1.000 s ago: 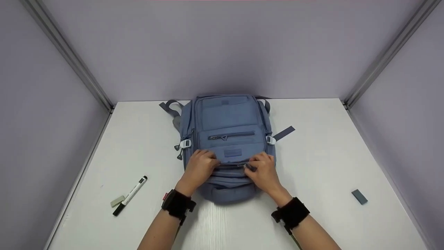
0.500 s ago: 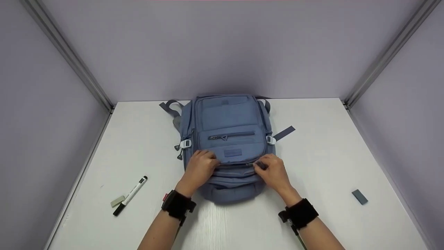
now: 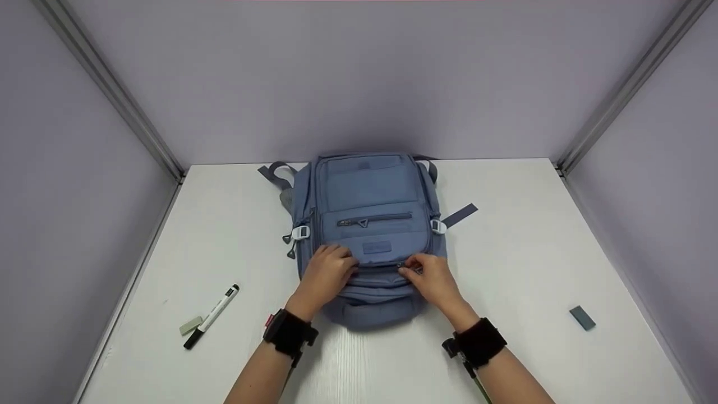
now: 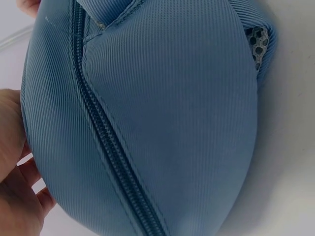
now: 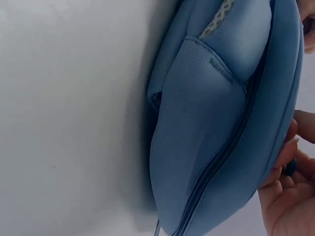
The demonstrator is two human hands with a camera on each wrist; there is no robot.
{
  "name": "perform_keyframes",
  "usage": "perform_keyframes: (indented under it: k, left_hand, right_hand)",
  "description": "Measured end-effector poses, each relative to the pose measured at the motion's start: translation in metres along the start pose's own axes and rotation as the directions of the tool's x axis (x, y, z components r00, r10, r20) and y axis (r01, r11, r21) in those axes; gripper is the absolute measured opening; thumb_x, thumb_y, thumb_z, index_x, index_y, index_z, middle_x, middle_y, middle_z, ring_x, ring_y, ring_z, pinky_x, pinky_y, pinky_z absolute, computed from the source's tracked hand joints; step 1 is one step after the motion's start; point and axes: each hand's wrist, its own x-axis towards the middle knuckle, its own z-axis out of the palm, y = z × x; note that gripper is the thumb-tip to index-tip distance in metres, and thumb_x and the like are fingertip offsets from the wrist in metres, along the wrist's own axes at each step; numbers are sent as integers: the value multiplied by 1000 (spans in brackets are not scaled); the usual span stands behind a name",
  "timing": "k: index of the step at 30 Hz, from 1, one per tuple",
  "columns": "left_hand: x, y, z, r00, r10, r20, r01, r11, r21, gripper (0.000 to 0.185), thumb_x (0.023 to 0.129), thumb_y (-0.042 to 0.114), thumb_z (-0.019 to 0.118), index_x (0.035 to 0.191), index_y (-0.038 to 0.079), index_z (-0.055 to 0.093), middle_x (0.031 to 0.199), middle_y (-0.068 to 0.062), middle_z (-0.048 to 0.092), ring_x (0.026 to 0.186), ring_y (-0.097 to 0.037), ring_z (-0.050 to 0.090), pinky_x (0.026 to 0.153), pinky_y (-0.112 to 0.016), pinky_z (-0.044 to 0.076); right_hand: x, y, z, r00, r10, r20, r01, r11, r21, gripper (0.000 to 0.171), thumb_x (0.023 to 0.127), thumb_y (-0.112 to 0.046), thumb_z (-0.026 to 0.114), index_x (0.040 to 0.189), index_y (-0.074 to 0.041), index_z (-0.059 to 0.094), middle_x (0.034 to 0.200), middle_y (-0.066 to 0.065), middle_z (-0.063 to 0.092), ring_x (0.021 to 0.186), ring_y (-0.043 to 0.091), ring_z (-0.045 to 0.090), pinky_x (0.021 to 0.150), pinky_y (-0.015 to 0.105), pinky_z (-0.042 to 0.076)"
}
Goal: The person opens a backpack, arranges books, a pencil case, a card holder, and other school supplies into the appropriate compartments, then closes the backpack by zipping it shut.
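Backpack: I am seeing a blue-grey ribbed fabric backpack (image 3: 367, 224) lying flat in the middle of the white table (image 3: 533, 264), with its front side facing up and its bottom end toward me.
Zipper: a dark zipper line (image 4: 106, 142) is running along the rounded lower part of the backpack, just where both hands are working.
Progress: I am judging that the zipper work on the lower pocket is somewhere in the middle; from the head view I cannot tell how much of it is open or closed, because the hands are covering it.
Left hand: the left hand (image 3: 327, 268) is resting on the left side of the pocket, its fingers curling over the fabric and pressing it down, so it is holding the backpack steady.
Right hand: the right hand (image 3: 431, 276) is lying on the right side, its fingertips coming together at the zipper line; it seems to be pinching a small pull, but the pull itself is too small to see clearly.
Arms: both forearms are coming in from the near edge, wearing black wrist bands (image 3: 289, 332).
Other things: a black-and-white marker pen (image 3: 211, 316) and a small pale eraser (image 3: 190, 325) are lying just beside each other at the left; a small dark grey block (image 3: 581, 317) is lying well apart at the right.
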Motion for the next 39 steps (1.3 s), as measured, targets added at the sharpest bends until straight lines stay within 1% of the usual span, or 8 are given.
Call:
perform_keyframes:
  k: [7, 11, 16, 24, 27, 31, 35, 39]
  left_hand:
    - [0, -1, 4, 995, 30, -93, -29, 999, 18, 5, 83, 9, 77, 79, 12, 77, 81, -3, 62, 79, -24, 60, 76, -43, 48]
    - [-1, -2, 4, 992, 46, -118, -43, 999, 26, 5, 83, 8, 77, 79, 12, 77, 81, -4, 61, 78, -24, 60, 74, -43, 48]
    - [-2, -1, 2, 992, 55, -113, -53, 998, 21, 6, 81, 8, 79, 79, 13, 77, 81, -3, 62, 77, -23, 60, 71, -42, 48]
    - [-5, 3, -2, 999, 19, -44, -20, 1000, -15, 5, 80, 11, 80, 80, 12, 75, 83, -3, 63, 80, -23, 61, 77, -44, 47]
    - [-2, 6, -2, 1000, 13, -24, -14, 1000, -17, 13, 80, 16, 82, 88, 12, 74, 88, -3, 64, 87, -23, 61, 81, -44, 47]
    - [2, 11, 2, 998, 59, -4, -59, 998, -11, 19, 84, 22, 80, 100, 13, 75, 96, -3, 64, 95, -23, 61, 86, -42, 47]
    - [4, 14, 7, 996, 90, -27, -90, 996, -9, 15, 85, 18, 78, 99, 12, 78, 98, -4, 65, 96, -22, 61, 88, -40, 48]
    - [3, 16, 8, 992, 99, -75, -101, 995, -25, 8, 85, 11, 77, 93, 11, 79, 93, -5, 66, 90, -23, 64, 80, -38, 53]
  right_hand:
    - [-1, 1, -2, 995, -91, -51, 86, 992, -95, 10, 79, -5, 81, 75, -6, 72, 71, 0, 67, 64, 14, 61, 61, 35, 50]
    - [-3, 7, -9, 985, -150, -86, 138, 981, -136, 7, 79, -4, 81, 78, -4, 74, 75, 4, 69, 68, 19, 65, 64, 37, 52]
    - [-6, 15, -17, 980, -173, -98, 159, 978, -136, 4, 80, -3, 80, 80, -3, 75, 75, 4, 68, 69, 18, 65, 65, 36, 52]
    - [-12, 9, -24, 986, -165, -21, 162, 981, -102, 9, 79, 1, 79, 77, -6, 73, 73, -1, 65, 64, 11, 56, 60, 31, 47]
    - [-14, 2, -23, 986, -169, -3, 168, 983, -69, 9, 81, 1, 77, 79, -5, 72, 75, 0, 64, 66, 12, 56, 62, 31, 48]
    - [-16, -5, -21, 981, -195, 3, 195, 980, -41, 8, 82, 0, 76, 80, -5, 72, 77, 0, 63, 68, 12, 57, 63, 31, 48]
    - [-17, -5, -22, 975, -221, -10, 220, 974, -50, 9, 82, 1, 77, 79, -7, 72, 76, -2, 62, 67, 10, 56, 61, 30, 47]
    - [-18, -1, -25, 966, -252, -64, 244, 964, -106, 11, 80, 2, 78, 78, -7, 71, 73, -2, 60, 64, 10, 54, 58, 30, 46]
